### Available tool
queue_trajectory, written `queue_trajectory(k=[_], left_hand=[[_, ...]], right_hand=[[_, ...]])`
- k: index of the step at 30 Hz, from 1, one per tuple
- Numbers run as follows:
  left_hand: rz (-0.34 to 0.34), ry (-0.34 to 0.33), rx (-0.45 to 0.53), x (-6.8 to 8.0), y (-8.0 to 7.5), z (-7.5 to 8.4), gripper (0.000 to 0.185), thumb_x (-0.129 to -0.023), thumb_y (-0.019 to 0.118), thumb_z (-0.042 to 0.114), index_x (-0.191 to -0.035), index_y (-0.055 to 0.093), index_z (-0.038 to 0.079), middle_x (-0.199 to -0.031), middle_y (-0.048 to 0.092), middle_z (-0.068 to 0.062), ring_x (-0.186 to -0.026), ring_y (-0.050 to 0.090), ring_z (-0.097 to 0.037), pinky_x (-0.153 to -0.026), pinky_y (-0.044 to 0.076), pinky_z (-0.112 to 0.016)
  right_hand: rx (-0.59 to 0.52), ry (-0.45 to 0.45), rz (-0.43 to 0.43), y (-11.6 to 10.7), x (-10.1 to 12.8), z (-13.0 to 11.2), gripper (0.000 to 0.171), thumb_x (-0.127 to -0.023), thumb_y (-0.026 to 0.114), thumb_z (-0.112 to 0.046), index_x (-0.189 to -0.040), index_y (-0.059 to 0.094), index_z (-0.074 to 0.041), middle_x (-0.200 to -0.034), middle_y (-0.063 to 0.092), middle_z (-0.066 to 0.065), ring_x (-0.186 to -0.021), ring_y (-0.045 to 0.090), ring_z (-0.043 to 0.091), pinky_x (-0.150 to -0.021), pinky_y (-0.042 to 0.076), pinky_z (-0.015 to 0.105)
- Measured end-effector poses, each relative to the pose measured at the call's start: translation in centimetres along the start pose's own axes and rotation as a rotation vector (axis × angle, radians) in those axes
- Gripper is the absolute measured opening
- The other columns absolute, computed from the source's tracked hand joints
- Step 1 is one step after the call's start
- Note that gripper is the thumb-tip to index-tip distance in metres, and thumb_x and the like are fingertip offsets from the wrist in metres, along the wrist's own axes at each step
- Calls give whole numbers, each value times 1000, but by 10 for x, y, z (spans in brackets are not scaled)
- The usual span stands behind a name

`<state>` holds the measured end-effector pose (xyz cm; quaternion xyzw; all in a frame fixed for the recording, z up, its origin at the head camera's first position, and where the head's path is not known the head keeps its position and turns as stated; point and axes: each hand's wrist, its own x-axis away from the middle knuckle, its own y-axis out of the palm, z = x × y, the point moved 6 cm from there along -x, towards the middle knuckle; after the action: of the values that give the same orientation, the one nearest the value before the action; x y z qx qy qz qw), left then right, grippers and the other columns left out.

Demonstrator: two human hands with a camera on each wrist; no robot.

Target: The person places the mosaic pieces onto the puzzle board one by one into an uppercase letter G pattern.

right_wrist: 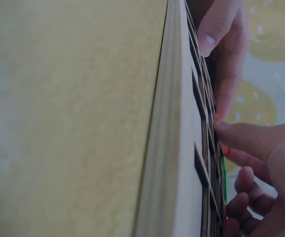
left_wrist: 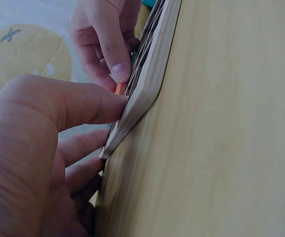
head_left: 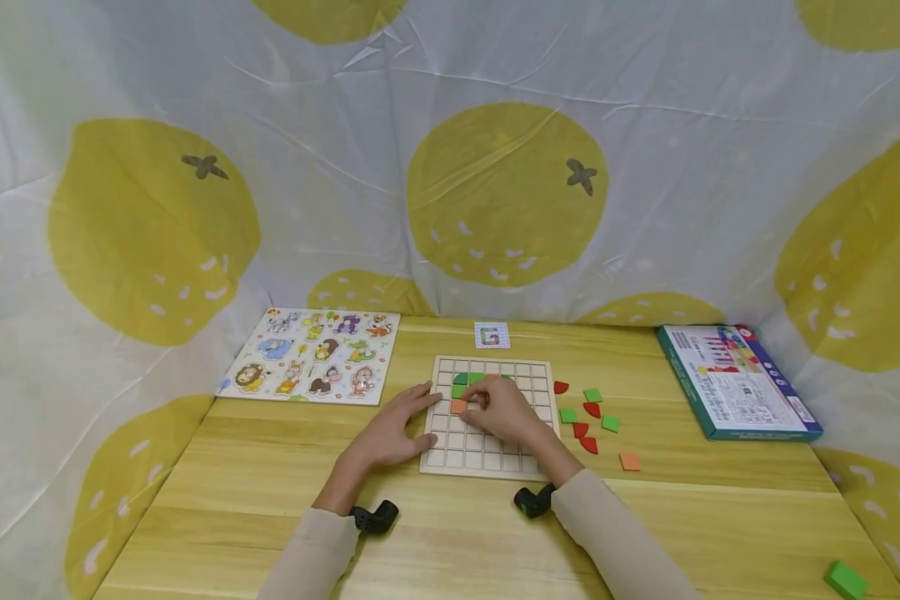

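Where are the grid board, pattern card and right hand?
Grid board (head_left: 473,459): head view, bare square in the row nearest the person.
Pattern card (head_left: 492,336): head view, middle of its printed face.
Right hand (head_left: 504,412): head view, back of the hand.

The left hand (left_wrist: 36,126) filled the lower left of the view, its thumb tip touching the wooden board (left_wrist: 146,91) near a corner and its other fingers spread around that corner below. Above it, the right hand (left_wrist: 105,34) reached down over the board's face and pinched a small orange piece (left_wrist: 119,89) there. The bare wood-grained table (left_wrist: 221,128) took up the right, and a pale cloth printed with a yellow fruit (left_wrist: 41,49) hung behind the hands.
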<state>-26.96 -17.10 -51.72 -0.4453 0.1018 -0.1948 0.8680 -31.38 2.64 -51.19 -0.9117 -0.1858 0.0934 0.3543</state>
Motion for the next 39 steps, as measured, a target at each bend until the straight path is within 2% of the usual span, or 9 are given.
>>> queue_trajectory(k=[14, 21, 26, 39], left_hand=[[-5, -6, 2, 0, -2, 1, 69, -92, 69, 34, -156, 47, 23, -170, 29, -3, -158, 24, -32, -124, 28, -60], [-3, -9, 10, 1, -2, 3, 68, -93, 69, 35, -156, 48, 22, -170, 29, -4, -158, 24, -33, -123, 28, -62], [-3, -17, 12, 1, 0, 2, 68, -93, 69, 35, -156, 48, 23, -171, 29, -3, -159, 23, -32, -125, 26, -60], [-4, -11, -5, 0, 1, 0, 70, -92, 69, 35, -157, 46, 22, -171, 28, -3, -159, 22, -32, -125, 26, -59]], right_hand=[[-8, -17, 0, -2, 2, -3, 21, -87, 84, -26, -107, 80, -17, -81, 57, -1, -71, 49, 15, -66, 44, 29], [-75, -15, 4, -9, 7, 5, 22, -89, 82, -25, -110, 79, -19, -81, 57, 0, -72, 48, 15, -65, 41, 28], [-116, -1, 32, -25, 19, 14, 21, -89, 82, -23, -109, 78, -17, -79, 56, 1, -72, 48, 16, -65, 40, 28], [-95, 40, 124, -81, 61, 56, 23, -90, 81, -21, -111, 78, -11, -77, 54, 1, -70, 46, 16, -64, 38, 25]])
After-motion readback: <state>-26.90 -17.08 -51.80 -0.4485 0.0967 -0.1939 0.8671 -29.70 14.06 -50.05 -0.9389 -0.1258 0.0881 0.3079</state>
